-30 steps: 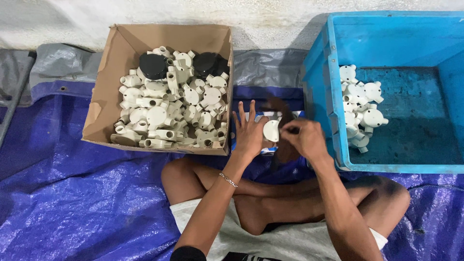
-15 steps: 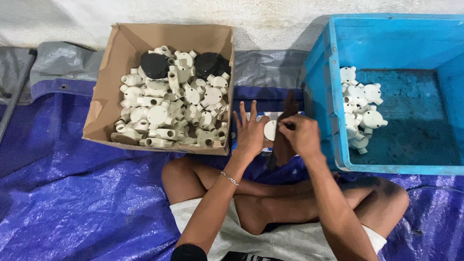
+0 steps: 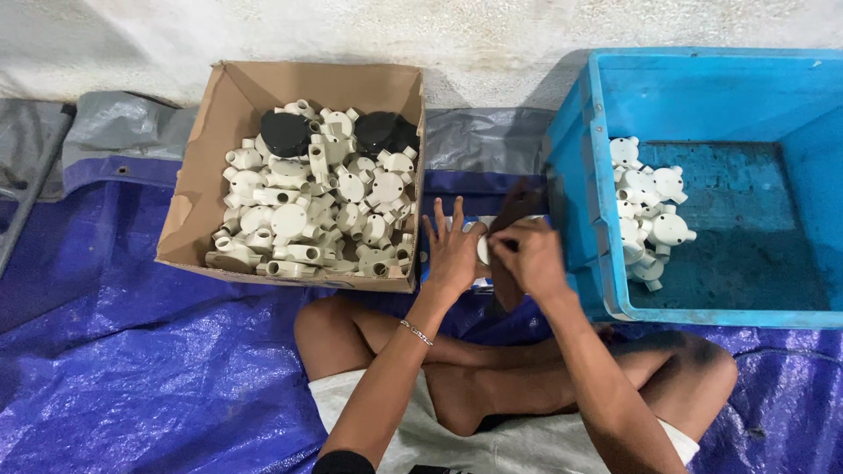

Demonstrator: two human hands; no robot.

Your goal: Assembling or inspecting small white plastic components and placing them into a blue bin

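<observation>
The right hand [image 3: 527,259] hides most of a small white part [image 3: 482,250]. The blue crate [image 3: 606,175] runs off at 3 o'clock.

We see a cardboard box [image 3: 211,189] of cream fittings [image 3: 307,215] at left, a blue crate [image 3: 702,88] right, blue tarpaulin [image 3: 132,369] beneath.

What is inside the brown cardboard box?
The brown cardboard box holds a heap of cream plastic round pipe fittings and two black round lids. The heap covers the box's bottom, so anything underneath is hidden.
</observation>
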